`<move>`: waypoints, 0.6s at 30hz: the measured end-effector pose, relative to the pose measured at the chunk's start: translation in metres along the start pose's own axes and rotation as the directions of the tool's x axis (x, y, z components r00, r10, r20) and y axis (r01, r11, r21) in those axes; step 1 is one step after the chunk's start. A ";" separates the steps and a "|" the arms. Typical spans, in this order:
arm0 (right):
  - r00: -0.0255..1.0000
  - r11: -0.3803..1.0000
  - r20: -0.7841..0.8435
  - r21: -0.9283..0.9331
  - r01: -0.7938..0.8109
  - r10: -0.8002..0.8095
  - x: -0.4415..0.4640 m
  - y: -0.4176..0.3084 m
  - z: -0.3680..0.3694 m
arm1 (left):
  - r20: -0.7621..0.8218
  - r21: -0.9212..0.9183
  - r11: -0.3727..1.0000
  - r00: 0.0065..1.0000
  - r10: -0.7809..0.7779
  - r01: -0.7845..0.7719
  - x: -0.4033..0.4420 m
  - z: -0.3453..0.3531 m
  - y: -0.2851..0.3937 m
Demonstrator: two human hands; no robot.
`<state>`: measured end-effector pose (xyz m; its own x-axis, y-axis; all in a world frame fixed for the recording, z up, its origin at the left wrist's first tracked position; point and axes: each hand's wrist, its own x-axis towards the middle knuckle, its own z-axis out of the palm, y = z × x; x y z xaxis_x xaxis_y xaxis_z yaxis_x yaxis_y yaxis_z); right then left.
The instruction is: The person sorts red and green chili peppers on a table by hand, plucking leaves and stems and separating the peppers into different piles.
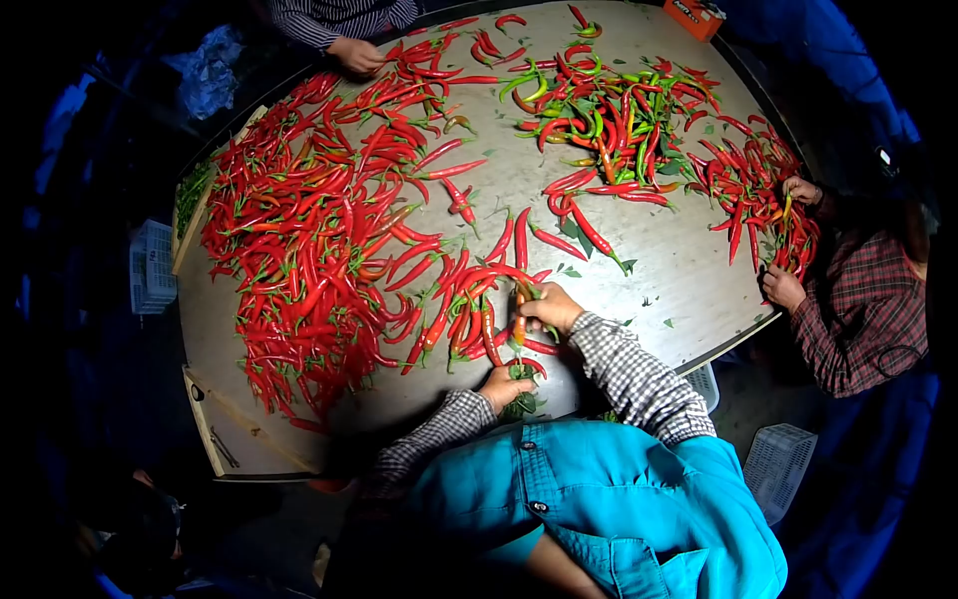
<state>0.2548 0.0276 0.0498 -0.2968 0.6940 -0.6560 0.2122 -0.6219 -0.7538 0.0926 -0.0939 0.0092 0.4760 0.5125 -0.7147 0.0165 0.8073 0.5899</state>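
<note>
Near the table's front edge, my right hand has its fingers closed on an orange-red chili pepper that hangs with its tip down. Just below and to the left, my left hand is closed round a bunch of green leaves. The pepper's lower end comes close to the left hand; whether they touch is hard to tell. Red chili peppers with green stems lie right beside both hands, some curving under the right one.
A big heap of red chilies covers the table's left side. Mixed red and green chilies lie at the back right. One co-worker's hands are among chilies at right; another hand is at the back. Plastic crates stand below.
</note>
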 end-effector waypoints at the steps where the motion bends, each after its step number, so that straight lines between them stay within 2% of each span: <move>1: 0.997 0.992 0.022 0.103 0.067 -0.069 -0.013 -0.006 -0.006 | 0.002 0.000 1.000 1.000 0.001 -0.001 -0.003 0.000 0.001; 3: 0.991 0.967 0.020 0.219 0.128 -0.135 -0.037 -0.016 -0.022 | -0.075 -0.083 0.994 0.995 0.065 -0.071 -0.003 0.002 0.006; 4: 0.986 0.968 0.009 0.190 0.162 -0.167 -0.036 -0.011 -0.032 | -0.091 -0.149 0.987 0.995 0.041 -0.055 -0.003 -0.001 0.012; 5: 0.975 0.955 -0.079 0.201 0.217 -0.205 -0.038 -0.011 -0.040 | -0.096 -0.234 0.971 0.995 0.035 -0.057 0.002 -0.008 0.007; 7: 0.914 0.956 -0.280 -0.090 0.278 -0.293 -0.030 -0.012 -0.063 | -0.185 -0.284 0.945 0.976 0.114 -0.164 0.000 -0.013 0.018; 8: 0.900 0.966 -0.378 -0.216 0.141 -0.216 -0.020 -0.008 -0.081 | -0.256 -0.283 0.942 0.961 0.105 -0.178 -0.001 -0.013 0.023; 9: 0.729 0.827 -0.537 -0.557 0.071 -0.425 -0.013 -0.008 -0.091 | -0.346 -0.305 0.921 0.929 0.129 -0.242 0.001 -0.014 0.026; 10: 0.705 0.779 -0.583 -0.624 -0.069 -0.405 -0.017 -0.026 -0.094 | -0.367 -0.362 0.900 0.925 0.101 -0.242 0.004 -0.023 0.026; 11: 0.673 0.713 -0.628 -0.668 -0.210 -0.390 -0.021 -0.044 -0.097 | -0.386 -0.415 0.876 0.920 0.073 -0.244 0.006 -0.033 0.027; 12: 0.670 0.717 -0.631 -0.666 -0.209 -0.391 -0.012 -0.043 -0.106 | -0.418 -0.448 0.865 0.908 0.018 -0.223 0.007 -0.041 0.029; 14: 0.773 0.532 -0.559 -0.770 -0.352 -0.298 0.004 -0.032 -0.126 | -0.440 -0.486 0.834 0.898 0.024 -0.261 0.006 -0.050 0.034; 15: 0.772 0.531 -0.560 -0.770 -0.353 -0.300 0.005 -0.034 -0.129 | -0.475 -0.473 0.826 0.878 0.055 -0.307 0.003 -0.051 0.038; 17: 0.776 0.485 -0.615 -0.725 -0.489 -0.138 0.005 -0.036 -0.132 | -0.468 -0.483 0.838 0.884 -0.003 -0.253 -0.004 -0.052 0.044; 18: 0.779 0.469 -0.611 -0.734 -0.491 -0.140 -0.001 -0.039 -0.132 | -0.434 -0.482 0.846 0.901 -0.004 -0.228 -0.006 -0.053 0.042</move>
<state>0.3698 0.0986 0.0748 0.3079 0.8493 -0.4288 0.9286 -0.3664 -0.0588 0.0440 -0.0479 0.0189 0.0476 0.5853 -0.8094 -0.5182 0.7072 0.4809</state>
